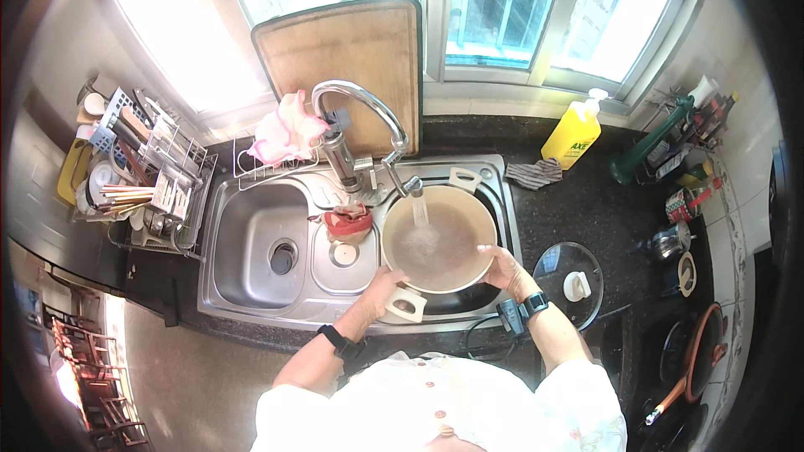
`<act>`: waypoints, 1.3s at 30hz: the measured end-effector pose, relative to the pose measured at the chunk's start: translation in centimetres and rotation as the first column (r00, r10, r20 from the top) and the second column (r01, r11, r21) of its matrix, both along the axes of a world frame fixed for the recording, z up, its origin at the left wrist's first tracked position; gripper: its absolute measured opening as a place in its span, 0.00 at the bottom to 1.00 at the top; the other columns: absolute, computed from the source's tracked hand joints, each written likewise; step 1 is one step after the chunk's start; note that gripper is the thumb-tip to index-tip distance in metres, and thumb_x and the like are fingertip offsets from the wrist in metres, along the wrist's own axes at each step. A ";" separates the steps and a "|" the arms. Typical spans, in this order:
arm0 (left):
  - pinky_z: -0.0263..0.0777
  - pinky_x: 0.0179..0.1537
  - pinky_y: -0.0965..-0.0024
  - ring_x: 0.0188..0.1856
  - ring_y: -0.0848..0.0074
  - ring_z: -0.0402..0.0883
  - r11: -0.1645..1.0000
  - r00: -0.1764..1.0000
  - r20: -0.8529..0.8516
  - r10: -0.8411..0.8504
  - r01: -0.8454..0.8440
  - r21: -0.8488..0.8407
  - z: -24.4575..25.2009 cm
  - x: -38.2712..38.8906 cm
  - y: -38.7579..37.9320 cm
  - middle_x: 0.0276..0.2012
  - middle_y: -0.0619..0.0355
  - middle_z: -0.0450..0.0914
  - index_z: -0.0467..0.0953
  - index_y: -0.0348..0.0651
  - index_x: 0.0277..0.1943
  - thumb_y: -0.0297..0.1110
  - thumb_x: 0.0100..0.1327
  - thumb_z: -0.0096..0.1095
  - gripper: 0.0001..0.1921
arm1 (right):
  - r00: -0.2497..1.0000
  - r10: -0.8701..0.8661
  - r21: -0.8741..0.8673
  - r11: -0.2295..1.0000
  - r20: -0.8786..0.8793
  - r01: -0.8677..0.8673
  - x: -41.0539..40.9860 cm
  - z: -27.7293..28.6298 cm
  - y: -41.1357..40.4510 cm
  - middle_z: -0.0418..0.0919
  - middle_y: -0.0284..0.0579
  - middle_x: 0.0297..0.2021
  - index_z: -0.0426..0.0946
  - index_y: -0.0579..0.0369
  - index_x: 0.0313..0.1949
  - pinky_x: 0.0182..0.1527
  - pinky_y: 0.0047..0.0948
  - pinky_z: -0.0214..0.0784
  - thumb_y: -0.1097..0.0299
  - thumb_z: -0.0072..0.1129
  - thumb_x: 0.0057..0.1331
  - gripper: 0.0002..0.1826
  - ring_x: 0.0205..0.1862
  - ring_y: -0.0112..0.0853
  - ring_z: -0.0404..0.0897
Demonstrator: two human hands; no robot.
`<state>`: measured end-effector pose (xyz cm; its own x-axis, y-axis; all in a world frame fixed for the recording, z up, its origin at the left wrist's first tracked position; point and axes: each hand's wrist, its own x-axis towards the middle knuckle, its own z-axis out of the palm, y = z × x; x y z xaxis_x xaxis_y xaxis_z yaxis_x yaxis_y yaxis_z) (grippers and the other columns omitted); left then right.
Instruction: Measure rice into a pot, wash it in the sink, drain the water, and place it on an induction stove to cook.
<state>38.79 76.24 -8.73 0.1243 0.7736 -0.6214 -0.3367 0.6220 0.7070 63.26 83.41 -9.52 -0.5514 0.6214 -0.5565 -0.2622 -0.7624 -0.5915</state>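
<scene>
A cream two-handled pot (389,245) sits over the right sink basin (458,301), with water in it. From the chrome gooseneck faucet (361,89) a stream runs into the pot and froths where it lands. My left hand (379,292) grips the pot's rim beside the near handle (405,305). Against the right side of the rim, my right hand (500,268) holds the pot with the thumb over the edge. The far handle (465,179) is free. A glass lid (551,279) with a white knob lies on the counter right of my right hand.
The left basin (251,232) holds only its drain. A red cloth bundle (347,222) rests between the basins. Behind stand a wooden cutting board (352,50) and a yellow soap bottle (571,135) near a striped cloth (534,174). A loaded dish rack (169,163) is left; a frying pan (700,358) right.
</scene>
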 end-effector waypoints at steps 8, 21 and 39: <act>0.69 0.13 0.68 0.22 0.66 0.75 0.995 0.992 0.101 -0.076 0.082 -0.064 -1.2 0.2 -0.7 0.26 0.47 0.72 0.65 0.29 0.39 0.29 0.49 0.48 0.14 | 0.971 -0.236 0.062 0.970 0.041 0.233 0.0 0.5 -2.0 0.71 0.45 0.38 0.64 0.58 0.46 0.42 0.42 0.65 0.68 0.49 0.41 0.27 0.41 0.37 0.71; 0.73 0.19 0.68 0.25 0.66 0.76 0.972 0.958 0.180 -0.222 0.232 -0.041 -1.9 2.7 -0.8 0.28 0.48 0.74 0.65 0.28 0.41 0.33 0.54 0.48 0.16 | 0.930 -0.366 0.088 0.926 -0.028 0.367 2.1 3.1 -3.6 0.72 0.44 0.35 0.66 0.61 0.44 0.39 0.30 0.67 0.73 0.46 0.38 0.27 0.38 0.33 0.71; 0.75 0.29 0.73 0.38 0.71 0.75 0.921 0.928 0.075 -0.364 0.346 0.181 0.2 4.0 -1.3 0.40 0.51 0.72 0.59 0.34 0.52 0.33 0.59 0.45 0.19 | 0.911 -0.411 0.349 0.860 0.040 0.372 4.6 4.7 -3.5 0.69 0.48 0.39 0.60 0.63 0.47 0.39 0.34 0.70 0.73 0.44 0.36 0.32 0.39 0.37 0.71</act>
